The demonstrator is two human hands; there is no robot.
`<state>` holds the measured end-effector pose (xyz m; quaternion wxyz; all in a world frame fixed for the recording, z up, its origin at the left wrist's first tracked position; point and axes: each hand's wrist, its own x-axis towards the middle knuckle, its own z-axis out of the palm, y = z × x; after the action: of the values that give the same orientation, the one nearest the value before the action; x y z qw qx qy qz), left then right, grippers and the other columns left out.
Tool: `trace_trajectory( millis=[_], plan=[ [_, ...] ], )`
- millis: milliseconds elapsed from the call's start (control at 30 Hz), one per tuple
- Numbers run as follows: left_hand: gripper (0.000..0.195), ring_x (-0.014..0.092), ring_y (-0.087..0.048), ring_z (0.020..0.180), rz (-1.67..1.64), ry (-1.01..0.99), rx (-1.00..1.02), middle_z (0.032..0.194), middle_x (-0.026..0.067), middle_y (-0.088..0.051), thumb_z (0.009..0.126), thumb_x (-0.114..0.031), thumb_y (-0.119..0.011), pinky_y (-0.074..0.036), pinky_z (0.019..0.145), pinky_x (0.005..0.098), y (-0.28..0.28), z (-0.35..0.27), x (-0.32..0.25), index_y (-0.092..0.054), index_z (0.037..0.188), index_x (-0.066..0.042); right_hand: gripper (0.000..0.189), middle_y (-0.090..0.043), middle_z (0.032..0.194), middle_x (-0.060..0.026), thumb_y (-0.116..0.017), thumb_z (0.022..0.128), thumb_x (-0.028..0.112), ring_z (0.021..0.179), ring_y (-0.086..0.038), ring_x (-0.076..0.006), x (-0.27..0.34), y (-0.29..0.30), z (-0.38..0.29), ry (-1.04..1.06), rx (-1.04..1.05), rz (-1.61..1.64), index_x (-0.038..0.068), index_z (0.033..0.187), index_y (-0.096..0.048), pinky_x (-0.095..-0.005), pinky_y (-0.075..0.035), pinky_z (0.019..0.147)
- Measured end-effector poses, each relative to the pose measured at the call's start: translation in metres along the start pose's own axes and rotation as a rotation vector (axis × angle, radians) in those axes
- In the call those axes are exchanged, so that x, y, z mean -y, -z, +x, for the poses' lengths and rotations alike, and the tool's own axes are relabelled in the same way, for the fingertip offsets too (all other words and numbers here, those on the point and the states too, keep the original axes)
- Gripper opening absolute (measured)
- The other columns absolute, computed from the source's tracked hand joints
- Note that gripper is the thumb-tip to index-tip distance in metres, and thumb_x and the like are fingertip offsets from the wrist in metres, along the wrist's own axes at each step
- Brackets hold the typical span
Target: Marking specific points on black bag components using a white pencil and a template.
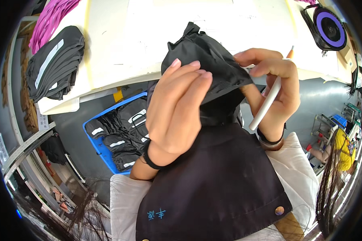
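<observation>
A black fabric piece (199, 51), gathered at its far end and gaping towards me, is held up at the table's front edge. My left hand (176, 111) holds its near left side with long fingers laid over the cloth; the thumb is hidden. At the right edge of the opening, my right hand (279, 81) pinches the cloth, its thumb partly under the fabric. A white pen (267, 104) with an orange section near its thin tip is tucked between the fingers of that same hand, tip pointing up and away.
The white table (123, 39) bears a stack of black fabric pieces (57, 63), pink fabric (49, 22) and a purple-ringed black device (330, 28). Below left, a blue bin (101, 153) holds black fabric bundles. Metal shelving (27, 141) stands left. A person in yellow (344, 149) is at far right.
</observation>
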<state>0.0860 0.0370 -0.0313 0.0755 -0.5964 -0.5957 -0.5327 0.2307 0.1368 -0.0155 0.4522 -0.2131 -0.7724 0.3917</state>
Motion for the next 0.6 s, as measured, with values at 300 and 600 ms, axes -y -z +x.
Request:
trace_trajectory(
  millis=[300,600],
  plan=[
    [0.007,0.023,-0.056,0.062,-0.200,0.631,0.597,0.075,0.0124,-0.059,0.086,0.003,-0.060,-0.044,0.058,0.0290,0.041,-0.012,-0.002,-0.061,0.093,0.003,0.017,-0.068,0.079,-0.0079,-0.074,0.076,-0.004,0.068,-0.064,-0.0173,-0.003,0.004,-0.035,-0.402,0.276,-0.102,0.004,0.090,-0.067,-0.0271,-0.050,0.062],
    [0.004,0.029,-0.053,0.063,0.025,0.590,0.163,0.079,0.0143,-0.054,0.092,-0.002,-0.055,-0.043,0.058,0.0349,-0.018,0.004,0.017,-0.057,0.093,0.001,0.012,-0.067,0.075,-0.0076,-0.068,0.083,-0.003,0.067,-0.061,-0.0111,-0.025,-0.037,0.001,-0.472,-0.118,-0.180,0.002,0.092,-0.064,-0.0233,-0.048,0.063]
  ],
)
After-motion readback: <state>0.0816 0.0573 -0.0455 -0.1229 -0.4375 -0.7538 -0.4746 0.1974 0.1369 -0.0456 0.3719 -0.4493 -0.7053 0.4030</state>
